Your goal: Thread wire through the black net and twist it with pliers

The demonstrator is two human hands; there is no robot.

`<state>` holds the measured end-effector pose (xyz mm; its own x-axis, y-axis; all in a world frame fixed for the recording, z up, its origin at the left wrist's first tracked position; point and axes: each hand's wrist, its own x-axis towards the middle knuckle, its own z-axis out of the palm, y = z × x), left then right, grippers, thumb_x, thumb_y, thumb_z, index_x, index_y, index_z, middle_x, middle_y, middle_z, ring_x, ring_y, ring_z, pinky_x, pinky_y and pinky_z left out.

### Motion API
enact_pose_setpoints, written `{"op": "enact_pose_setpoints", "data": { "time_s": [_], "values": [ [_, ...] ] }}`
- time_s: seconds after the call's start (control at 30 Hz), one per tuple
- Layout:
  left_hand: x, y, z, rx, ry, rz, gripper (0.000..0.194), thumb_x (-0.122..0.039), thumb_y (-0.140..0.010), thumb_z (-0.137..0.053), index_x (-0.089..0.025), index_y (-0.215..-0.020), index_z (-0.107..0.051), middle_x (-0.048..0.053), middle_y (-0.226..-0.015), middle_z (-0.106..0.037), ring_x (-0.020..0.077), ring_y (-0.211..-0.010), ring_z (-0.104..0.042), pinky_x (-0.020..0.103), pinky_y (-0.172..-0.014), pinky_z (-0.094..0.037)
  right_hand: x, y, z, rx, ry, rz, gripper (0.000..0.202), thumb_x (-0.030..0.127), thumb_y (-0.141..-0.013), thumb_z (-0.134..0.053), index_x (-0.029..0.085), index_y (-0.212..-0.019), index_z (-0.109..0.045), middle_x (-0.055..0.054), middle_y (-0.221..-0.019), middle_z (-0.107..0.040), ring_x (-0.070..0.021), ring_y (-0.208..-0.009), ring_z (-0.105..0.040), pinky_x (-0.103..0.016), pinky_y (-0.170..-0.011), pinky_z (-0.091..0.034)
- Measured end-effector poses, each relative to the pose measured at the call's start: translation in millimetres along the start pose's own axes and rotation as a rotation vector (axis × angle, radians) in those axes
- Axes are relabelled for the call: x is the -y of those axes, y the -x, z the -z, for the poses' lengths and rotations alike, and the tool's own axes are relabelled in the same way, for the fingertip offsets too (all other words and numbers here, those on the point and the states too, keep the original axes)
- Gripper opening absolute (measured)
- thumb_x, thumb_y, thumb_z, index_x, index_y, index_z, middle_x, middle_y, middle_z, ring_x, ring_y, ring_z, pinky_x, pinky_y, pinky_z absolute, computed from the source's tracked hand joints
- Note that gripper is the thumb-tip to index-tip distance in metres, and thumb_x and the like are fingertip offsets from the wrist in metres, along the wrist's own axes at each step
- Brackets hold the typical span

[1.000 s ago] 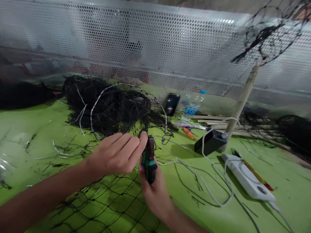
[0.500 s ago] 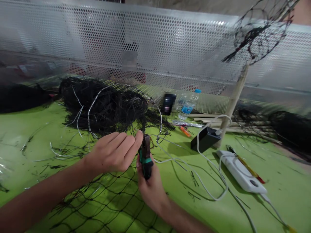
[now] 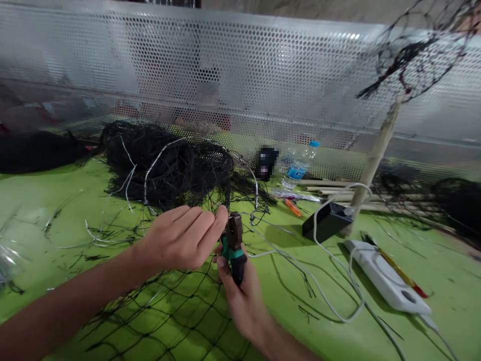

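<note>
My right hand (image 3: 240, 291) is wrapped round green-and-black pliers (image 3: 235, 250), whose dark jaws point up. Just left of the jaws, my left hand (image 3: 184, 235) is closed, thumb and forefinger pinched together; what they hold is too small to name. Black netting (image 3: 188, 311) hangs or lies below both hands. A wire hoop (image 3: 146, 175) arches behind my hands, in front of a heap of black net (image 3: 180, 165) on the green surface (image 3: 293, 331).
At the right stand a bamboo pole (image 3: 378, 145) and a black box (image 3: 326, 222), with a white power strip (image 3: 389, 281) and looping cables. Farther back are a water bottle (image 3: 298, 168), an orange cutter (image 3: 293, 207) and a perforated metal panel (image 3: 263, 75).
The view has shifted, so most things stand slightly farther right. My right thumb has moved on the pliers, and the pliers' jaws show slightly apart from my left fingertips.
</note>
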<state>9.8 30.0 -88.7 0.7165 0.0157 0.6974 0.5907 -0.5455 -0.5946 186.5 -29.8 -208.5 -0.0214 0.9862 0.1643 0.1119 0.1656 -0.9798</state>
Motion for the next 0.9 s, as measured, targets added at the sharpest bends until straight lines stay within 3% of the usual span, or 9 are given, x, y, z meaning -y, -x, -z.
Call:
{"op": "enact_pose_setpoints", "data": {
  "time_s": [0.13, 0.47, 0.7, 0.9],
  "values": [
    [0, 1, 3.9, 0.002, 0.104, 0.068, 0.021, -0.009, -0.089, -0.075, -0.002, -0.109, -0.071, -0.003, -0.064, -0.059, 0.0138, -0.054, -0.058, 0.032, -0.047, -0.043, 0, 3, 0, 0.029, -0.013, -0.009, 0.035, 0.050, -0.101, -0.059, 0.022, -0.121, -0.064, -0.007, -0.110, -0.070, -0.0227, -0.100, -0.063, -0.035, -0.090, -0.052],
    [-3, -8, 17.3, 0.029, 0.242, 0.267, 0.012, -0.016, -0.099, -0.063, -0.011, -0.109, -0.070, 0.000, -0.081, -0.075, 0.0121, -0.063, -0.067, 0.030, -0.058, -0.048, -5, 4, 4, -0.022, 0.029, -0.042, 0.052, 0.057, -0.097, -0.063, 0.020, -0.134, -0.060, -0.010, -0.118, -0.071, -0.0252, -0.107, -0.064, -0.038, -0.098, -0.052],
    [-4, -4, 21.3, 0.058, 0.328, 0.359, 0.012, -0.017, -0.099, -0.059, -0.015, -0.108, -0.067, -0.001, -0.088, -0.075, 0.0131, -0.072, -0.070, 0.030, -0.066, -0.049, 0, 7, 6, 0.025, 0.035, -0.021, 0.043, 0.053, -0.099, -0.060, 0.022, -0.130, -0.062, -0.009, -0.122, -0.071, -0.0249, -0.108, -0.064, -0.033, -0.088, -0.054],
    [-4, -7, 27.4, 0.090, 0.419, 0.406, 0.007, -0.015, -0.099, -0.057, -0.017, -0.100, -0.064, -0.002, -0.079, -0.068, 0.0129, -0.066, -0.062, 0.030, -0.064, -0.046, 5, 7, 9, 0.037, 0.079, 0.015, 0.041, 0.049, -0.102, -0.058, 0.026, -0.136, -0.057, -0.005, -0.116, -0.069, -0.0209, -0.101, -0.063, -0.032, -0.090, -0.051]
  ]
}}
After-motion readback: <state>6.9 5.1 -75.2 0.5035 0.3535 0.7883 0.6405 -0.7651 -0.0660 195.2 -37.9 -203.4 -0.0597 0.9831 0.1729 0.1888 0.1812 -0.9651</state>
